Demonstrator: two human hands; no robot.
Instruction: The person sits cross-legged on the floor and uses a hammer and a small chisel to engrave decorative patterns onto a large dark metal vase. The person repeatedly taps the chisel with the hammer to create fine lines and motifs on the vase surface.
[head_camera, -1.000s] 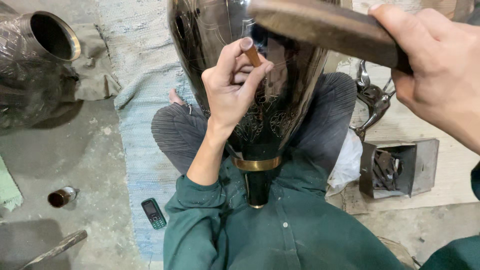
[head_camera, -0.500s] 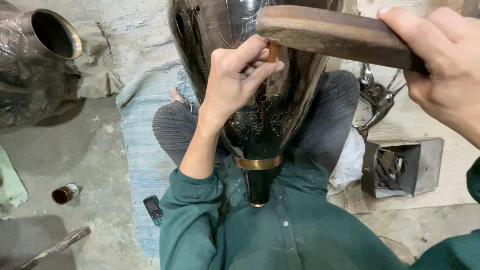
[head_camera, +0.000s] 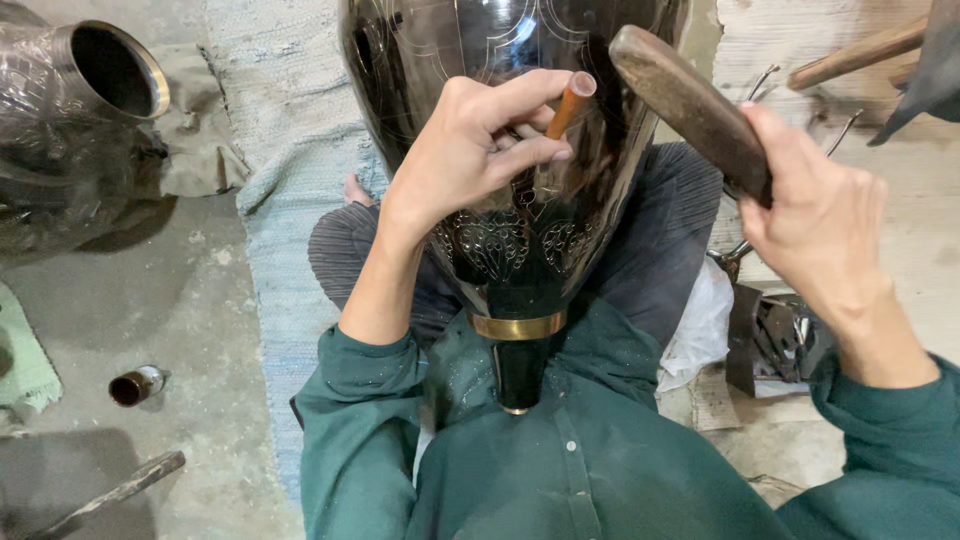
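Seated worker engraving a dark vase (head_camera: 520, 200). The vase lies in the lap, narrow foot and brass band (head_camera: 518, 326) near the body, wide end far, so the decorated wall faces upward and the crossed legs keep it from rolling. The left hand (head_camera: 470, 150) pinches a small punch (head_camera: 568, 105) between thumb and fingers, tip resting on the vase, butt end exposed towards the right. The right hand (head_camera: 815, 215) is clenched round a wooden mallet (head_camera: 690, 105), its head raised just beside the punch. A second vessel (head_camera: 80, 110) lies far left; a tool box (head_camera: 770, 340) stands right, within reach.
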